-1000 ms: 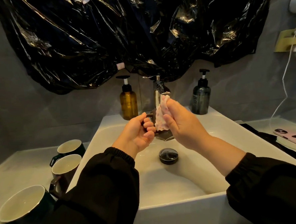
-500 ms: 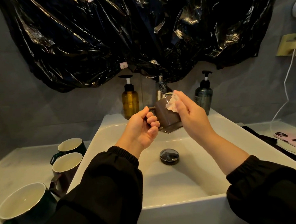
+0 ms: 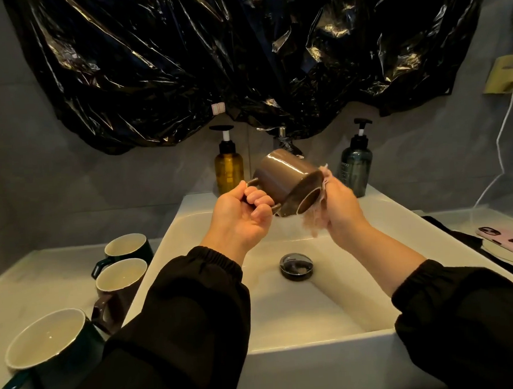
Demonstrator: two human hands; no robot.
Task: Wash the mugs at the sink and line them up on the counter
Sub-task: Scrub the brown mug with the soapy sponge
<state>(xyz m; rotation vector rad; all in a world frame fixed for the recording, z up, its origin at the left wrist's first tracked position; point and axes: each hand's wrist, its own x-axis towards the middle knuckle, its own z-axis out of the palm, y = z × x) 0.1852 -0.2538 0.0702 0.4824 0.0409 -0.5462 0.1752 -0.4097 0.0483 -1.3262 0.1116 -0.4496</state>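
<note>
In the head view, our left hand (image 3: pixel 241 217) has its fingers curled through the handle of the brown mug (image 3: pixel 284 174), holding it tilted above the sink (image 3: pixel 288 339) with the mouth turned down toward the right. Our right hand (image 3: pixel 342 210) is closed round a pink cloth (image 3: pixel 314 225) and presses it against the mug's rim. To do this well, we judge the handle needs a firm grip, as wet glaze is likely slippery. We should also turn the mug so the cloth wipes the whole lip and the inside. Three other mugs (image 3: pixel 120 277) stand upright on the counter (image 3: pixel 44 279) just left of the sink; we cannot tell whether they are washed
</note>
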